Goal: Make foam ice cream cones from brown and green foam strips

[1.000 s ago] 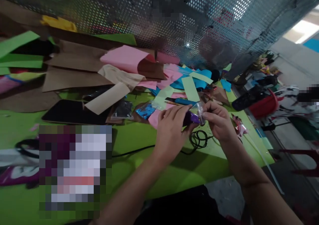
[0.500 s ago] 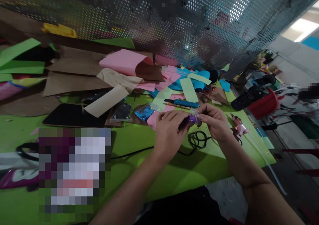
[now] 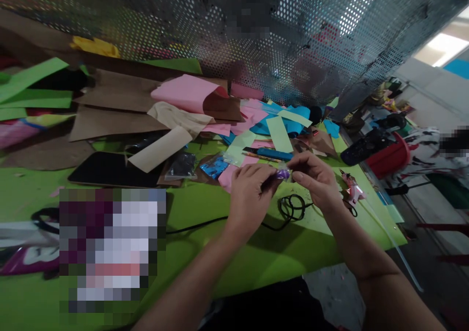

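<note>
Over the green tabletop, my left hand (image 3: 251, 191) is closed around a small purple item in clear plastic (image 3: 282, 174). Its exact kind I cannot make out, and the left fingers cover most of it. At its right end, the thumb and fingertips of my right hand (image 3: 317, 179) meet at the clear plastic. Just beyond both hands lie a blue utility knife (image 3: 274, 153) and a pencil (image 3: 261, 157). A coiled black cord (image 3: 291, 208) rests below the hands. To the right of my right hand is a pink glue gun (image 3: 353, 190).
Brown sheets (image 3: 113, 91), a rolled pink sheet (image 3: 183, 92) and pale green strips (image 3: 280, 134) pile up along the perforated metal panel (image 3: 205, 23). Small plastic packets (image 3: 181, 166) lie left of the hands. Past the table's right edge stands a red bucket (image 3: 390, 160) near a person.
The clear plastic at the purple item's right end looks less bunched, and my right fingertips have shifted slightly. My left hand keeps its hold. The whole view has moved a little.
</note>
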A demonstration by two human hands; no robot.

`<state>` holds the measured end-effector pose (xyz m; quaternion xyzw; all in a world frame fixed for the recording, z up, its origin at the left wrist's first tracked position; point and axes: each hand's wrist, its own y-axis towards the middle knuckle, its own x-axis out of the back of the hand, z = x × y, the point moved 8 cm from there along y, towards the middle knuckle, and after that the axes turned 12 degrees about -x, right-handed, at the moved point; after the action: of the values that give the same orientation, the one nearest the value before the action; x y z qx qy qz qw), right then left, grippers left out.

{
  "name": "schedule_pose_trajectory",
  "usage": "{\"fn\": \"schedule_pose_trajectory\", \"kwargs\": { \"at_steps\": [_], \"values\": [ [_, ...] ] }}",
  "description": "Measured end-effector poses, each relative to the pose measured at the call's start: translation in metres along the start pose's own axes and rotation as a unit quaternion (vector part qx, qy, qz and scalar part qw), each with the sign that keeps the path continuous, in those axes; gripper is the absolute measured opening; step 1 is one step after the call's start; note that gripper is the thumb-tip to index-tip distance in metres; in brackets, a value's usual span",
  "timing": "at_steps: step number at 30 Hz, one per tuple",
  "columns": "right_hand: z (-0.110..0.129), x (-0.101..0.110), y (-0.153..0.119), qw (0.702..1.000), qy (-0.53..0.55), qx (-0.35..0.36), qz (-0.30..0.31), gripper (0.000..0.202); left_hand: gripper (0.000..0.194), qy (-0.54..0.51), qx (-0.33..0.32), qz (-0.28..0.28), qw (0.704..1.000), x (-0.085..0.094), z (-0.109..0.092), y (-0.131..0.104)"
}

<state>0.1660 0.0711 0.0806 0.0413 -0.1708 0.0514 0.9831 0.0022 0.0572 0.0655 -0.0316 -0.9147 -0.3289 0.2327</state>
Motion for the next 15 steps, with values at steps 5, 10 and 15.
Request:
{"fn": "schedule_pose_trajectory", "kwargs": {
  "at_steps": [5, 10, 15],
  "values": [
    [0.018, -0.002, -0.004, 0.994, -0.079, 0.071, -0.017, 0.022, 0.007, -0.009, 0.003, 0.004, 1.000, -0.001, 0.001, 0.000],
    [0.029, -0.002, -0.008, 0.984, -0.135, 0.104, -0.046, 0.019, 0.011, 0.000, 0.012, 0.014, 1.000, -0.002, 0.002, 0.000],
    [0.033, -0.001, -0.009, 0.980, -0.146, 0.120, -0.059, 0.021, 0.023, 0.016, 0.020, 0.022, 0.999, -0.004, 0.004, -0.001]
  ]
}}
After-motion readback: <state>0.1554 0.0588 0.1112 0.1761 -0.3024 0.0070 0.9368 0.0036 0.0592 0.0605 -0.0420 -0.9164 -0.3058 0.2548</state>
